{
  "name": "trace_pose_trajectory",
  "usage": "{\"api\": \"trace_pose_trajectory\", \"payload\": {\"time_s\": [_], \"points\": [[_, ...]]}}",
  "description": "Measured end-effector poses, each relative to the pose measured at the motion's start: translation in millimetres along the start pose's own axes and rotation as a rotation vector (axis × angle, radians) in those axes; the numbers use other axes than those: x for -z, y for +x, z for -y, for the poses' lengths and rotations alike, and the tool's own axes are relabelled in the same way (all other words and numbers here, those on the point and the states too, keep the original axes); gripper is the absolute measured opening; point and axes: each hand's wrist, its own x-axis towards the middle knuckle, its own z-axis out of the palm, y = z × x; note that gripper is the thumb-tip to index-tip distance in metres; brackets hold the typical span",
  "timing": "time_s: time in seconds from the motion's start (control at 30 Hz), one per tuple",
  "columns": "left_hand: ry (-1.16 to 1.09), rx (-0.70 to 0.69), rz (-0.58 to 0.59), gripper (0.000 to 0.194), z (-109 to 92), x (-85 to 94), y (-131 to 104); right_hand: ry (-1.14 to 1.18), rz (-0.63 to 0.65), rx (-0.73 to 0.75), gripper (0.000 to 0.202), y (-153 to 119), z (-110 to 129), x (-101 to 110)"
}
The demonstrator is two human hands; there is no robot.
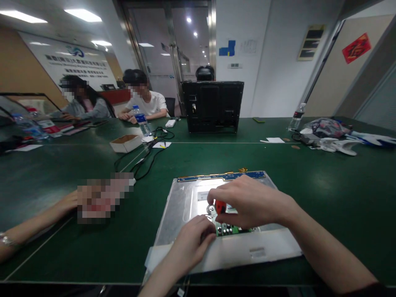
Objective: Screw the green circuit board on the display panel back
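A flat silvery panel [179,202] lies on the green table before me, with a blue circuit strip [247,175] along its far edge. On its middle sits a green circuit board [236,229], partly covered by my hands. My right hand [252,202] is closed around a red and black tool handle [220,206], held over the board. The tool's tip is hidden. My left hand [196,239] rests at the board's left edge with its fingers curled together; whatever they pinch is too small to name.
Another person's hand [85,198] lies at the left with a blurred object. Black cables [150,165] and a white box [125,143] are beyond it. A black monitor [213,107] stands at the back; a bottle [297,117] and bags [329,128] are far right.
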Motion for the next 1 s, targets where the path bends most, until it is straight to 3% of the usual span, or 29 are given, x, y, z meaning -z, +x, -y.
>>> {"api": "trace_pose_trajectory", "payload": {"time_s": [0.67, 1.0], "points": [[-0.021, 0.03, -0.022, 0.009, -5, 1.8, -1, 0.02, -0.014, 0.025, 0.007, 12, -3, -7], [-0.025, 0.013, -0.028, 0.012, 5, -4.6, -1, 0.006, -0.011, -0.018, 0.005, 14, -3, -6]]}}
